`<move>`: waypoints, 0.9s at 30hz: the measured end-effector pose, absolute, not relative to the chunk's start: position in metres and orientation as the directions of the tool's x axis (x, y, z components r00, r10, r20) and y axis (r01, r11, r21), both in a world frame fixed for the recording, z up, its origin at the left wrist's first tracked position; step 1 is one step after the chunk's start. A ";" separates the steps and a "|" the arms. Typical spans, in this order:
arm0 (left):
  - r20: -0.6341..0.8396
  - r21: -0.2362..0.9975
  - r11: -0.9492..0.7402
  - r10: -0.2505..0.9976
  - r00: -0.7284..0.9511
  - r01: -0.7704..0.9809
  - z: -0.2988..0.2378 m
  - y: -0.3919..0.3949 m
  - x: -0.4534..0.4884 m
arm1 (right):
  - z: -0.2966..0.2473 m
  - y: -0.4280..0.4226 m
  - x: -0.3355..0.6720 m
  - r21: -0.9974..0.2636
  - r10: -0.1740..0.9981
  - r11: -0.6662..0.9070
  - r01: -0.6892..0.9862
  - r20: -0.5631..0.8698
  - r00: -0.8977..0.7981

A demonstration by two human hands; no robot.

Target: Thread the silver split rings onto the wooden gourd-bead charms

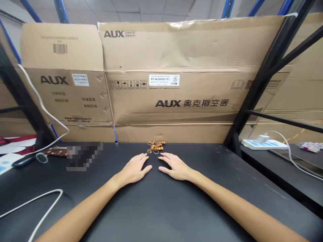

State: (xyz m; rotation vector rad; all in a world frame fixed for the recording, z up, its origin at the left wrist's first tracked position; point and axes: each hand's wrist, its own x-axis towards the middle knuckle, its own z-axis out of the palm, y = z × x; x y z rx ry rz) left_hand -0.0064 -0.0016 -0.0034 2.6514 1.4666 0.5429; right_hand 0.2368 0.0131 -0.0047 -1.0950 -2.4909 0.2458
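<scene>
My left hand (135, 168) lies flat on the black table (161, 201), palm down, fingers stretched out and holding nothing. My right hand (175, 166) rests beside it in the same way, flat and empty. Just beyond the fingertips of both hands sits a small pile of brown wooden gourd-shaped keychains (155, 146) with metal rings, close to the cardboard wall. Neither hand touches the pile.
Large AUX cardboard boxes (171, 90) stand upright along the table's far edge. A white cable (37, 205) runs over the left side, near a dark object and a strap (41, 157). A black rack post (254, 90) rises at right, with a white power strip (263, 144) behind it.
</scene>
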 end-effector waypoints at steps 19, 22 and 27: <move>0.287 0.221 -0.591 0.800 0.527 0.776 -0.004 -0.001 -0.010 | -0.014 0.016 0.240 -0.307 0.731 0.682 0.664 0.301 -0.612; 0.285 0.219 -0.589 0.801 0.526 0.778 -0.005 -0.001 -0.010 | -0.014 0.017 0.241 -0.309 0.733 0.681 0.665 0.300 -0.611; 0.292 0.214 -0.593 0.797 0.528 0.777 -0.006 -0.001 -0.010 | -0.015 0.018 0.241 -0.309 0.733 0.680 0.665 0.294 -0.613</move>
